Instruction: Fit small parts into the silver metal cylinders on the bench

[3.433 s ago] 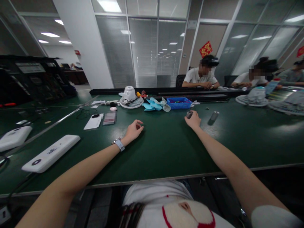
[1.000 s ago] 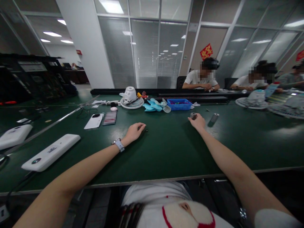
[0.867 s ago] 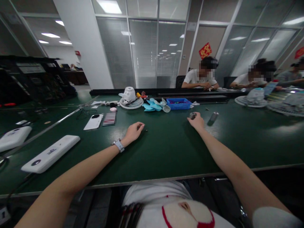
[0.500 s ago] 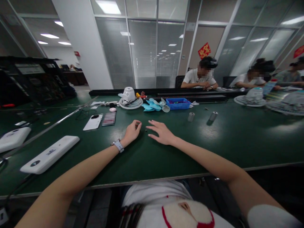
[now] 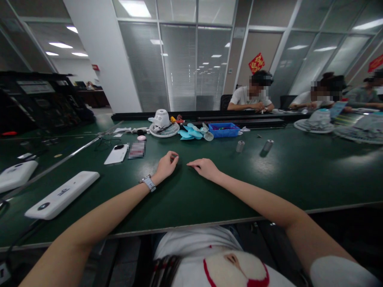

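Note:
My left hand (image 5: 168, 164), with a watch (image 5: 148, 183) at its wrist, rests on the green table (image 5: 191, 199). Its fingers are loosely curled, the thumb a little apart, and nothing shows between them. Just to its right, my right hand (image 5: 206, 169) is low over the table with thumb and fingertips pinched together. Whatever the pinch holds is too small or hidden to make out. The two hands do not touch. Two metal cylinders (image 5: 240, 146) (image 5: 268, 146) stand to the right of my right hand.
Behind the hands are a white fan part (image 5: 161, 119), light blue fan blades (image 5: 191, 132) and a blue bin (image 5: 224, 130). A phone (image 5: 116, 154) and a long white device (image 5: 62, 195) lie left. Other people (image 5: 250, 97) sit across the table.
My right hand's spread fingers have come together into a pinch. The small dark thing that lay on the table between the hands no longer shows. My left hand has hardly moved.

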A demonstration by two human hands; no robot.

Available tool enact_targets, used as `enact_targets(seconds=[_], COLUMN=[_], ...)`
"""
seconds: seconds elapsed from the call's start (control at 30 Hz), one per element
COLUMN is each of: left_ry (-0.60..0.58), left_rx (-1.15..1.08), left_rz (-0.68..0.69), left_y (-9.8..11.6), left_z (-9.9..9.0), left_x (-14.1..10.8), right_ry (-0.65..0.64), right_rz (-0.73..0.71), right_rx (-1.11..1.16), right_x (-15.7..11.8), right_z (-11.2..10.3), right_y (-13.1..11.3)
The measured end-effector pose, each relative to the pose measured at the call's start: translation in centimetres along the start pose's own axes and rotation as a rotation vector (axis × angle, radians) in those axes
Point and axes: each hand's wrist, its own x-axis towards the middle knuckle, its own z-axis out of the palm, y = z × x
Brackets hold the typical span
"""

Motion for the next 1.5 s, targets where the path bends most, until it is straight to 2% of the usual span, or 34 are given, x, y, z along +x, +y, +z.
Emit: enact_targets(seconds=[0.13,0.33,0.43,0.5,0.67,1.27,1.5], left_ry=[-0.012,-0.016,-0.022,-0.022,-0.026,-0.015,-0.018], left_rx=[-0.004,-0.009,-0.006,-0.011,-0.018,-0.012,-0.012], left_rz=[-0.001,0.0,-0.003,-0.001,0.001,0.022,0.036], left_y=[0.1,0.0,0.0,-0.1,-0.2,-0.3,-0.4], left_z=[-0.1,0.0,0.0,0.0,0.0,0.1,0.1], left_x=[0.0,0.0,0.0,0.0,0.0,0.0,0.1], right_ry=[0.123,0.434,0.523,0.542,0.509,0.54,0.49], right_rz=[0.128,0.325,0.448,0.511,0.579,0.596,0.648], right_rx=[-0.09,-0.323,-0.386,-0.404,-0.403,-0.387,-0.413], right_x=[-0.3,-2.6,-4.1,-4.9,-5.3,-5.2,-5.1], right_z=[-2.1,-7.9,-10.0,-10.7,-10.7,-10.5,-10.3], right_y=[3.9,11.4,14.2,15.4,15.9,16.2,15.9])
